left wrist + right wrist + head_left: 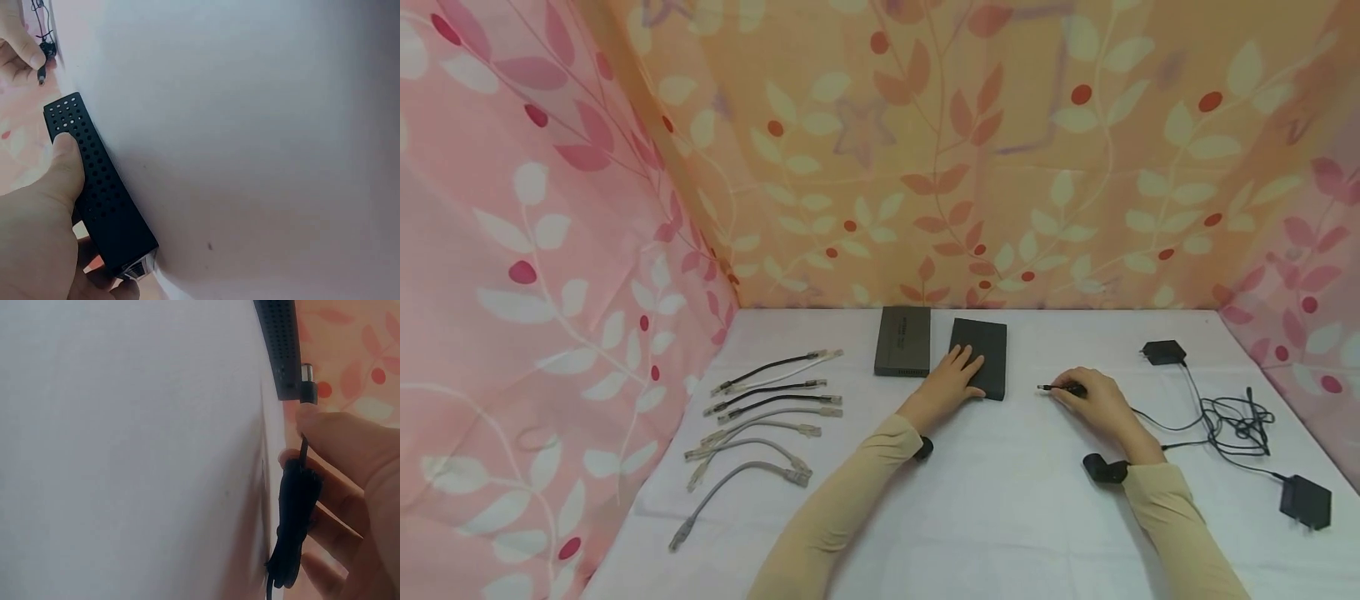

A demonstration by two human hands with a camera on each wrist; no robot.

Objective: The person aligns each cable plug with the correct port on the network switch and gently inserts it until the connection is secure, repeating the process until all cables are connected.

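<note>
My left hand [946, 385] grips a black network switch [995, 358] lying flat on the white cloth. In the left wrist view the thumb lies along its perforated side, and the other fingers reach round near the end with a port. My right hand [1093, 396] pinches the barrel plug [307, 387] of a power adapter cord between thumb and fingers, its metal tip pointing left towards the switch. A gap separates plug and switch in the head view. Below the pinch, a tied black cord bundle [297, 519] lies against the other fingers.
A second, greyish box [902, 342] sits left of the switch. Several short network cables, black, white and grey [722, 490], lie at the left. On the right are two power adapters [1165, 352] and a tangled black cord [1240, 425]. Patterned cloth walls [865, 192] surround the table.
</note>
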